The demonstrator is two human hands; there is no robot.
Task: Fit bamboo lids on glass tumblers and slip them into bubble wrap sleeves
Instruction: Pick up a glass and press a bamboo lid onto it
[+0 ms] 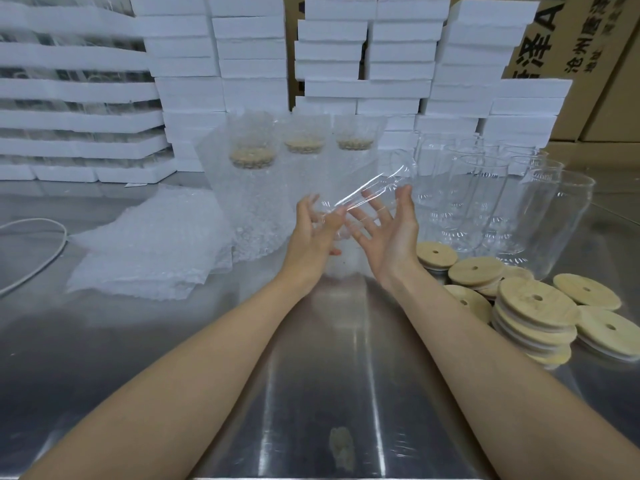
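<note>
Steel table point(329, 358) backed by foam boxes point(252, 64); left hand point(311, 230) grip holds tilted tumbler point(374, 188); right hand point(389, 233) grip wide.

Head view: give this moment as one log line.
clear glass tumbler | tilted, lidless | between left hand and right hand | over steel table

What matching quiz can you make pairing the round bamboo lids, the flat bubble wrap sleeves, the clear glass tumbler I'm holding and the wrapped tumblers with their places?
Things:
1. round bamboo lids
2. flat bubble wrap sleeves
3. clear glass tumbler
4. wrapped lidded tumblers

Places:
A. standing at the back, centre
B. piled on the steel table, right side
C. tilted between left hand and right hand
D. lying on the table's left side

Pairs: 1-B, 2-D, 3-C, 4-A.
</note>
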